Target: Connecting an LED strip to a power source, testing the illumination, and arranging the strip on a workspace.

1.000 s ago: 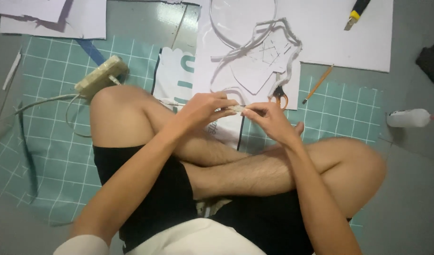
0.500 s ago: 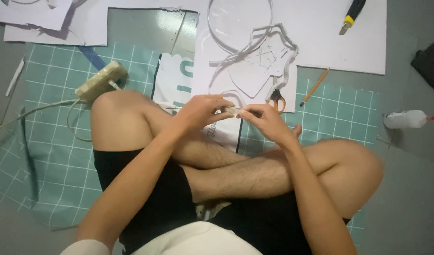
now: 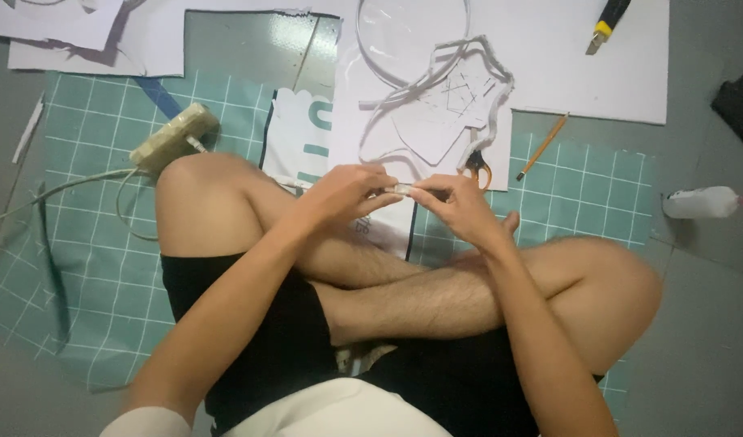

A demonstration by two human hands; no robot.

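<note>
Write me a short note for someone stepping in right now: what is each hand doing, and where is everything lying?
Left hand and right hand: both pinch the ends of one small pale piece between their fingertips, above the crossed legs.
Around: orange-handled scissors and cut white paper just beyond the hands, a pencil to the right, a glue bottle far right, a utility knife at the top, all near the green cutting mat.
Done: shapes already cut out of the paper.
Left: cannot tell.

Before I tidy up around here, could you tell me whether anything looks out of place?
The white bottle lies tipped on its side on the bare floor, off the green cutting mat. Paper offcuts are strewn over the sheets.
</note>
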